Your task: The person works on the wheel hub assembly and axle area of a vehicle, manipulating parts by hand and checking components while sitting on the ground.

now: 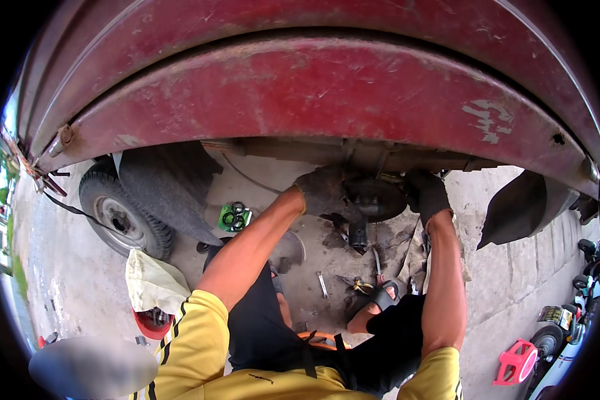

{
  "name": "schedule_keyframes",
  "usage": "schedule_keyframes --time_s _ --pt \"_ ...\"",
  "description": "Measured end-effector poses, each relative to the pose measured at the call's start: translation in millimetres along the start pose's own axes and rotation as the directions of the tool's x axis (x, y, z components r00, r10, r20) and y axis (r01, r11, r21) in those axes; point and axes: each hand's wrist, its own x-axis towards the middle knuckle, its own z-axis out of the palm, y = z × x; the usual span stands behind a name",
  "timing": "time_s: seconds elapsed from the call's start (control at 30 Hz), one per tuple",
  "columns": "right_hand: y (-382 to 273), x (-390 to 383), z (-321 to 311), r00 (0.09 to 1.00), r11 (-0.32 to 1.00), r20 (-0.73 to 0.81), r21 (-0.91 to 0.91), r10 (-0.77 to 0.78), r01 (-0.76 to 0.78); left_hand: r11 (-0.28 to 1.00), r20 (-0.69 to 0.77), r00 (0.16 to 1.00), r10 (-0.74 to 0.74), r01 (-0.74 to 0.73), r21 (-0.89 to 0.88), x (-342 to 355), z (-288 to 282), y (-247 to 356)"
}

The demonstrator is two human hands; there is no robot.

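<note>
Beneath a red vehicle body, a dark, greasy round metal housing (388, 203) with a short stub (358, 233) pointing down toward me sits between my hands. My left hand (323, 193), in a dark glove, is closed against the housing's left side. On the other side, my right hand (428, 193), gloved as well, curls at its right edge, with the fingertips partly hidden. Behind the housing runs a rusty frame beam (300, 148). Below it, on the stained ground, lie a wrench (323, 285), red-handled pliers (378, 260) and a yellow-handled tool (363, 287).
The red body panel (280, 93) overhangs closely. A wheel (123, 207) and black mudguard (170, 187) stand left, another mudguard (523, 207) right. Also around: a green package (235, 217), round metal disc (289, 251), red bucket (150, 327), dirty cloth (417, 257) and pink stool (515, 363).
</note>
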Motion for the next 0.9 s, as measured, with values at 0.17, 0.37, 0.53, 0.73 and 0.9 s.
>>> schedule_keyframes --time_s 0.17,0.37,0.53,0.73,0.9 --pt "-9.4 -3.0 4.5 0.980 0.972 0.070 0.135 0.186 -0.194 0.999 -0.030 0.999 0.012 -0.013 -0.033 1.9 4.1 -12.2" --pt "26.6 17.1 -6.4 0.979 0.820 0.139 -0.536 -0.150 0.202 0.999 -0.050 0.998 0.032 -0.032 0.009 9.9 11.1 -26.9" --pt "25.7 7.5 -3.8 0.988 0.877 0.142 -0.466 -0.060 0.120 0.973 0.049 0.973 -0.226 0.223 0.053 -0.8 -3.8 15.1" --pt "36.9 13.4 -2.7 0.967 0.717 0.102 -0.654 -0.233 0.242 0.992 0.065 0.992 -0.109 0.113 -0.063 -13.7 -10.4 50.9" --pt "33.6 5.7 0.8 0.955 0.697 0.201 -0.652 -0.220 0.298 0.993 -0.058 0.996 -0.067 0.072 0.090 -9.3 -3.0 26.3"
